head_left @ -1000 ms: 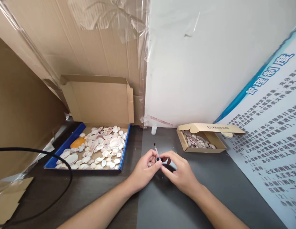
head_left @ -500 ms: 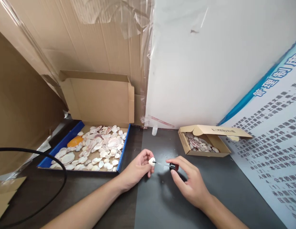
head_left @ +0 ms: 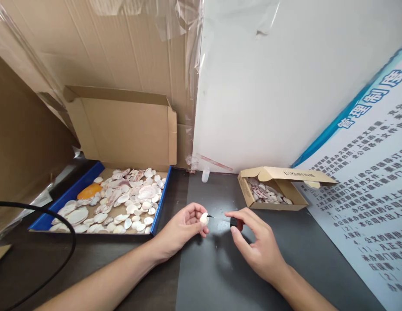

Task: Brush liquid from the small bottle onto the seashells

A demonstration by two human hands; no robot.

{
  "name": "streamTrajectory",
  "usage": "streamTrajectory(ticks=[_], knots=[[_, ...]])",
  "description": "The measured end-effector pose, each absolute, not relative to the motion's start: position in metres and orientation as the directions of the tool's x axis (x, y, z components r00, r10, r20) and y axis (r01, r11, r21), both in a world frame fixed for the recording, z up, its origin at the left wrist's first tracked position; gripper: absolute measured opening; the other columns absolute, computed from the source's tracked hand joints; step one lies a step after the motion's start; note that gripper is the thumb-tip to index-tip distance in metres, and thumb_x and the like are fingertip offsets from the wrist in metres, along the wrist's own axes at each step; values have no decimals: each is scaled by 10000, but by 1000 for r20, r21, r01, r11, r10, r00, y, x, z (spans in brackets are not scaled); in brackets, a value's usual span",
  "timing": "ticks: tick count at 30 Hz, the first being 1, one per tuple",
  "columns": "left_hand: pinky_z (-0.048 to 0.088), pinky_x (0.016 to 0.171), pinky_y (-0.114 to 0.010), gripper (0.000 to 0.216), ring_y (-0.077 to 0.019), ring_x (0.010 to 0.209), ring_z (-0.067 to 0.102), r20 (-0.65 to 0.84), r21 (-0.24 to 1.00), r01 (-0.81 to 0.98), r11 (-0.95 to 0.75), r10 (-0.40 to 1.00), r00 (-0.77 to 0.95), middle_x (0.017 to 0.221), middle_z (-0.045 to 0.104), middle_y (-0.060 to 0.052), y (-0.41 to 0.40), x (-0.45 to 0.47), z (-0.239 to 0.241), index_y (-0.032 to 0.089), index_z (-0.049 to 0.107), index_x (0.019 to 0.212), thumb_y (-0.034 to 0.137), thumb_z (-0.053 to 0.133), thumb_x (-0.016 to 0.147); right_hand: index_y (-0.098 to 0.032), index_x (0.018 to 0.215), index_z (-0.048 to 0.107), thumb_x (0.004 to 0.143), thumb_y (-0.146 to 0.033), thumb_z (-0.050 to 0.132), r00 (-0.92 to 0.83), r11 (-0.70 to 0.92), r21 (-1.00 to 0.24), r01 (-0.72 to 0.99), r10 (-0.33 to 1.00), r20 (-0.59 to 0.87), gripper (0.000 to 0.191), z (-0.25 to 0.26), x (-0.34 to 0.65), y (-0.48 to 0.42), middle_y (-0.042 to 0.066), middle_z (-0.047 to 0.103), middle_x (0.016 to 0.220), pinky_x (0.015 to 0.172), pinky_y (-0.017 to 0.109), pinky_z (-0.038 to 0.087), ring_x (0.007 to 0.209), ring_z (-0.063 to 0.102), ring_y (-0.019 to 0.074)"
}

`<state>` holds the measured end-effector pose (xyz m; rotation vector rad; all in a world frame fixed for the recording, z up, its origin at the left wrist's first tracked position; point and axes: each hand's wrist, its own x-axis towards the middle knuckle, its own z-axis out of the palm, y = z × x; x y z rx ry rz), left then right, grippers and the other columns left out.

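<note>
My left hand (head_left: 183, 224) pinches a small white shell (head_left: 204, 219) just above the dark mat (head_left: 220, 276). My right hand (head_left: 256, 244) holds a thin brush by its black cap (head_left: 234, 222). The brush tip (head_left: 210, 216) touches the shell. To the left lies a blue-edged tray (head_left: 158, 207) filled with several pale shells and one orange shell (head_left: 89, 190). To the right stands a small cardboard box (head_left: 249, 196) with more shells inside.
A small clear bottle (head_left: 205, 174) stands by the white back wall. A black cable (head_left: 52, 216) loops over the dark table at the left. A printed poster (head_left: 369, 203) leans at the right. Cardboard panels (head_left: 123, 125) close off the back and left.
My hands were pressed together around the brush a second ago. They have since drawn apart; the right hand now holds the brush level with its tip on the shell in my left hand.
</note>
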<state>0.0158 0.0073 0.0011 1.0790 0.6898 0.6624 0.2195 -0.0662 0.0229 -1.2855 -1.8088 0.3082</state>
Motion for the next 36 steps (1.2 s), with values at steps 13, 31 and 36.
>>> streamTrajectory(ticks=[13, 31, 36], knots=[[445, 702, -281, 416, -124, 716, 593, -173, 928, -160, 336, 771, 613, 794, 587, 15, 7, 15, 1, 163, 551, 965, 348, 823, 710, -209, 1062, 650, 882, -142, 528, -148, 466, -619, 632, 857, 494, 227, 24, 219, -68, 23, 619, 793, 624, 270, 517, 661, 614, 161], [416, 683, -262, 408, -107, 670, 552, -126, 959, -118, 257, 762, 635, 738, 592, 29, 5, 15, 3, 161, 555, 874, 430, 819, 719, -216, 1009, 639, 870, -154, 522, -145, 459, -629, 627, 862, 485, 192, 22, 217, -73, 17, 605, 782, 604, 268, 491, 648, 590, 158], [407, 678, -253, 418, -95, 663, 532, -126, 967, -95, 237, 764, 633, 733, 568, 39, 4, 16, 4, 162, 536, 855, 468, 797, 739, -219, 1018, 637, 883, -164, 520, -134, 465, -627, 625, 855, 501, 187, 22, 217, -72, 14, 603, 801, 622, 263, 494, 663, 591, 154]])
